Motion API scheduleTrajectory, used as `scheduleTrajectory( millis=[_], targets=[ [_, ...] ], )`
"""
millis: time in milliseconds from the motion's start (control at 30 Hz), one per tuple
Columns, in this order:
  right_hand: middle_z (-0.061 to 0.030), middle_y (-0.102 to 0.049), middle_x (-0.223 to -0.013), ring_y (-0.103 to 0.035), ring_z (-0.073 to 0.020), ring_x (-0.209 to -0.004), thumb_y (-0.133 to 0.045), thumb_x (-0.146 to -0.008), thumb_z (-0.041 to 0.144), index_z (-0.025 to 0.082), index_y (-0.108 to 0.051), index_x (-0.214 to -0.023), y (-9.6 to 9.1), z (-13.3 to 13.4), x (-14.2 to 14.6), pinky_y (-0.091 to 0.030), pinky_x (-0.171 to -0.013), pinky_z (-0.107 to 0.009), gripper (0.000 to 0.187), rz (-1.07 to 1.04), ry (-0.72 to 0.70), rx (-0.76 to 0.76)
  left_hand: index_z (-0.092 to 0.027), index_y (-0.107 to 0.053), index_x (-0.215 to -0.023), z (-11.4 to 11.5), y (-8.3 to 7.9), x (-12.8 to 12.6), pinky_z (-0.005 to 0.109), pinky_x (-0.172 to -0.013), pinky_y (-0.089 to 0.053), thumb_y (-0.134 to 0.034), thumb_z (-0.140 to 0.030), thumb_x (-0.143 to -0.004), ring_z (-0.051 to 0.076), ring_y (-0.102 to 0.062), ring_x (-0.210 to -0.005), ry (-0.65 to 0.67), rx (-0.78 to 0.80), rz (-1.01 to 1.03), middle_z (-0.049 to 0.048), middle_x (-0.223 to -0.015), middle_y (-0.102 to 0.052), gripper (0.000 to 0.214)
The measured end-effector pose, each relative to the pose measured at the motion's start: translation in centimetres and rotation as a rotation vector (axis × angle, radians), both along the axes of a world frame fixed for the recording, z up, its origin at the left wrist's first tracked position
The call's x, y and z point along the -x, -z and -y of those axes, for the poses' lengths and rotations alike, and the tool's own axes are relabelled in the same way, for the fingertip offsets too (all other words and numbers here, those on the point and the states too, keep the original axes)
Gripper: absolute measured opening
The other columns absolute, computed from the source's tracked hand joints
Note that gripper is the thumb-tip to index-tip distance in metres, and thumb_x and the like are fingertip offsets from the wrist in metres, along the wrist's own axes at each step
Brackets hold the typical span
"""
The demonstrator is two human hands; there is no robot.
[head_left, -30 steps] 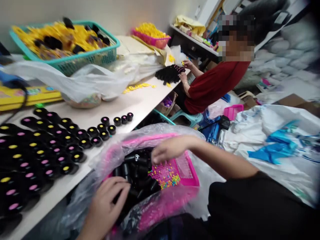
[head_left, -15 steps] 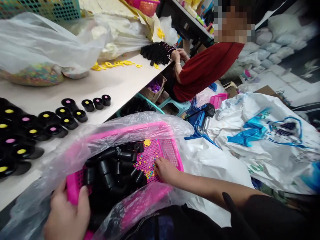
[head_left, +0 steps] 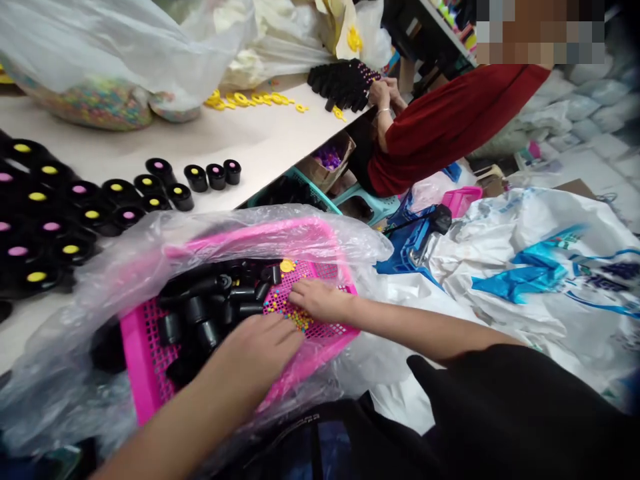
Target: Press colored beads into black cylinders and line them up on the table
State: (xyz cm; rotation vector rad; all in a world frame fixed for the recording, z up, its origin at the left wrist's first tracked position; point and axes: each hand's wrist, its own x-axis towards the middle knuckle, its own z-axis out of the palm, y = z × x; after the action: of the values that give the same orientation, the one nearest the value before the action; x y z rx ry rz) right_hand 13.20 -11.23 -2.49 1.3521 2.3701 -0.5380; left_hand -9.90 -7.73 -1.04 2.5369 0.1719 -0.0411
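A pink mesh basket lined round with clear plastic sits before me, slightly tilted. Black cylindrical caps fill its left part. Small coloured beads lie on the mesh at its right, with a yellow piece beyond them. My right hand is down at the beads, its fingers curled together; anything in them is hidden. Over the near side of the basket reaches my left hand, back upward, fingers bent down beside the beads. Its fingertips are hidden.
On the white table stand rows of black caps with yellow or pink dots. Behind them lie a bag of coloured beads and yellow pieces. A person in a red top works farther along. White sacks lie right.
My left hand has let go of the basket's left rim and moved right, over the basket to the beads. My right hand stays at the beads, slightly farther left. The camera view has shifted.
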Motion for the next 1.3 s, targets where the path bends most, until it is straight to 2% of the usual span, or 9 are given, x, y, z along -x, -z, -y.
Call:
scheduleTrajectory(
  millis=[100, 167, 333, 533, 700, 933, 1100, 1200, 1300],
  targets=[
    [-0.0212, -0.050, -0.132, -0.046, -0.0310, -0.121, -0.046, -0.090, 0.019, 0.003, -0.044, -0.133, 0.6, 0.5, -2.1, -0.036, -0.100, -0.043, 0.046, 0.009, -0.170, -0.024, -0.022, -0.068, -0.095, -0.4, 1.5, -5.1, 0.037, -0.085, -0.046, -0.052, -0.018, -0.083, 0.023, -0.062, -0.093, 0.130, 0.017, -0.082, 0.0063, -0.097, -0.071, 0.020],
    [-0.0227, -0.033, -0.147, -0.030, -0.0339, -0.136, -0.053, -0.087, 0.028, 0.001, -0.032, -0.142, 1.5, 1.0, -3.3, -0.027, -0.109, -0.045, 0.065, -0.002, -0.258, -0.036, -0.020, -0.069, -0.094, -0.7, 2.2, -5.7, 0.040, -0.082, -0.047, -0.055, -0.022, -0.081, 0.026, -0.063, -0.091, 0.133, 0.004, -0.129, 0.0088, -0.094, -0.071, 0.019],
    [-0.0193, -0.024, -0.152, -0.017, -0.0309, -0.143, -0.052, -0.088, 0.045, 0.004, -0.029, -0.145, 4.7, 1.0, -3.1, -0.020, -0.114, -0.041, 0.074, -0.116, -0.372, -0.114, -0.018, -0.070, -0.082, -1.8, 1.5, -1.4, 0.043, -0.080, -0.045, -0.054, -0.017, -0.075, 0.028, -0.061, -0.089, 0.061, -0.065, -0.206, 0.0109, -0.086, -0.069, 0.018],
    [-0.0214, -0.033, -0.148, -0.023, -0.0268, -0.141, -0.047, -0.092, 0.050, 0.005, -0.041, -0.139, 7.6, -0.8, 0.6, -0.021, -0.114, -0.038, 0.065, -0.301, -0.447, -0.158, -0.022, -0.068, -0.072, -3.7, 1.0, 0.7, 0.039, -0.081, -0.041, -0.049, -0.015, -0.079, 0.024, -0.060, -0.096, -0.059, -0.096, -0.165, 0.0062, -0.093, -0.068, 0.021],
    [-0.0164, -0.050, -0.135, -0.036, -0.0234, -0.133, -0.047, -0.093, 0.049, 0.010, -0.051, -0.130, 8.0, -2.0, 3.2, -0.025, -0.111, -0.034, 0.054, -0.393, -0.584, -0.055, -0.019, -0.068, -0.077, -4.2, 1.5, 0.7, 0.038, -0.080, -0.043, -0.050, -0.012, -0.072, 0.025, -0.060, -0.086, -0.094, -0.119, -0.142, 0.0073, -0.085, -0.069, 0.020],
    [-0.0119, -0.059, -0.122, -0.046, -0.0228, -0.115, -0.042, -0.095, 0.045, 0.016, -0.059, -0.117, 7.1, -2.6, 6.7, -0.031, -0.100, -0.034, 0.040, -0.437, -0.562, 0.043, -0.018, -0.066, -0.065, -4.3, 1.4, 0.6, 0.040, -0.078, -0.041, -0.047, -0.013, -0.072, 0.025, -0.059, -0.078, -0.095, -0.122, -0.212, 0.0080, -0.073, -0.069, 0.020],
    [-0.0090, -0.064, -0.106, -0.051, -0.0192, -0.101, -0.039, -0.098, 0.034, 0.019, -0.064, -0.102, 6.5, -1.8, 5.3, -0.035, -0.089, -0.030, 0.029, -0.440, -0.556, 0.131, -0.019, -0.067, -0.066, -4.5, 0.7, 0.6, 0.040, -0.077, -0.040, -0.047, -0.016, -0.074, 0.025, -0.060, -0.080, -0.095, -0.124, -0.275, 0.0073, -0.072, -0.070, 0.022],
    [-0.0081, -0.065, -0.094, -0.054, -0.0173, -0.093, -0.040, -0.098, 0.030, 0.019, -0.067, -0.092, 6.4, -0.3, 3.7, -0.038, -0.084, -0.027, 0.029, -0.435, -0.461, 0.213, -0.019, -0.067, -0.063, -4.5, 0.4, 0.5, 0.044, -0.074, -0.039, -0.047, -0.019, -0.075, 0.028, -0.062, -0.078, -0.134, -0.169, -0.287, 0.0081, -0.072, -0.070, 0.023],
    [-0.0065, -0.066, -0.086, -0.056, -0.0158, -0.083, -0.046, -0.096, 0.035, 0.017, -0.067, -0.083, 5.8, 2.0, 2.4, -0.040, -0.076, -0.026, 0.031, -0.463, -0.116, 0.240, -0.018, -0.067, -0.061, -4.6, 0.3, 0.1, 0.045, -0.074, -0.038, -0.048, -0.020, -0.075, 0.029, -0.063, -0.076, -0.138, -0.172, -0.258, 0.0091, -0.069, -0.070, 0.024]
  ],
)
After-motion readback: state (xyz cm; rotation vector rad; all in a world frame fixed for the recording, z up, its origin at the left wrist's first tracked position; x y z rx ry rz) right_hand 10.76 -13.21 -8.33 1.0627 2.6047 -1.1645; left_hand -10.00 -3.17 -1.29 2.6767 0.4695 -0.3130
